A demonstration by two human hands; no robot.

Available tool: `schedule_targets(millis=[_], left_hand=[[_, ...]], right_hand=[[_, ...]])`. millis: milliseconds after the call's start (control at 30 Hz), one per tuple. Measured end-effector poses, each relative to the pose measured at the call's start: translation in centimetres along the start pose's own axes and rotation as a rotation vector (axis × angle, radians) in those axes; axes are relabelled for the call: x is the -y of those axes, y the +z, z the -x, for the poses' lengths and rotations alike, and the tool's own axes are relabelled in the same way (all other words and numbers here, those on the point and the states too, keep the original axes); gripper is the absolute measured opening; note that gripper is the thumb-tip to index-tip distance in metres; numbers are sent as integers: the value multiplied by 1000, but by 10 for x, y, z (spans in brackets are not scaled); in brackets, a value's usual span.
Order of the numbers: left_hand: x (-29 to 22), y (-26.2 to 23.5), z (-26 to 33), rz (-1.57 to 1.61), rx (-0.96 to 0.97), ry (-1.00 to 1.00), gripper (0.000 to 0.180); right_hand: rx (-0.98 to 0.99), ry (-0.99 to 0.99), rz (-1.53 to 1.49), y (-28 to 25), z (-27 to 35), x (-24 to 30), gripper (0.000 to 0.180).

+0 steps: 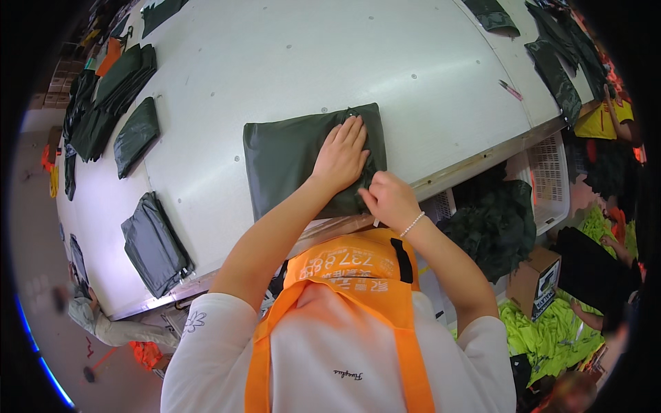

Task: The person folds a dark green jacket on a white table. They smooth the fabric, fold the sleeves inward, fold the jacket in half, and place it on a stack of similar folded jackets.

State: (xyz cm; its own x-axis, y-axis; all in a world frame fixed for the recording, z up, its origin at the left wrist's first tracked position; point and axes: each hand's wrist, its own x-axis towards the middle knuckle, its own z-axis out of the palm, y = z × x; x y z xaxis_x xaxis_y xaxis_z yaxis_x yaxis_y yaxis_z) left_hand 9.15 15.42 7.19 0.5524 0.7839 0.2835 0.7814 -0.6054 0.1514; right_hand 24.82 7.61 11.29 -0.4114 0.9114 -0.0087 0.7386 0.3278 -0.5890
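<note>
A folded dark green sheet-like garment (284,162) with a slight sheen lies at the table's near edge, right in front of me. My left hand (342,153) rests palm down on its right part, fingers stretched out toward the far edge. My right hand (392,199) is closed at the garment's near right side, thumb and fingers pinching its gathered border. A crumpled strip of the same dark material runs along that side between my two hands. What exactly lies inside the right hand's grip is partly hidden.
Folded dark bundles lie on the white table (303,76): one bundle (155,244) at near left, a stack (124,86) farther left, others at far right. Small red-handled snips (510,89) lie at right. Below are a white crate (551,182), a carton (536,282) and bright yellow-green cloth (544,341).
</note>
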Motion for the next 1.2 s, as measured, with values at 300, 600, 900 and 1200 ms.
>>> schedule_targets(millis=[300, 600, 900, 1200], left_hand=[[-3, -5, -18, -1, 309, -265, 60], [18, -11, 68, -41, 379, -365, 52], [14, -42, 95, -222, 474, -230, 58], [65, -78, 94, 119, 67, -215, 55]], right_hand=[[-183, 306, 249, -3, -40, 4, 6], [-161, 33, 41, 47, -33, 49, 14], [-188, 51, -34, 72, -39, 70, 16], [-336, 104, 133, 67, -48, 62, 23]])
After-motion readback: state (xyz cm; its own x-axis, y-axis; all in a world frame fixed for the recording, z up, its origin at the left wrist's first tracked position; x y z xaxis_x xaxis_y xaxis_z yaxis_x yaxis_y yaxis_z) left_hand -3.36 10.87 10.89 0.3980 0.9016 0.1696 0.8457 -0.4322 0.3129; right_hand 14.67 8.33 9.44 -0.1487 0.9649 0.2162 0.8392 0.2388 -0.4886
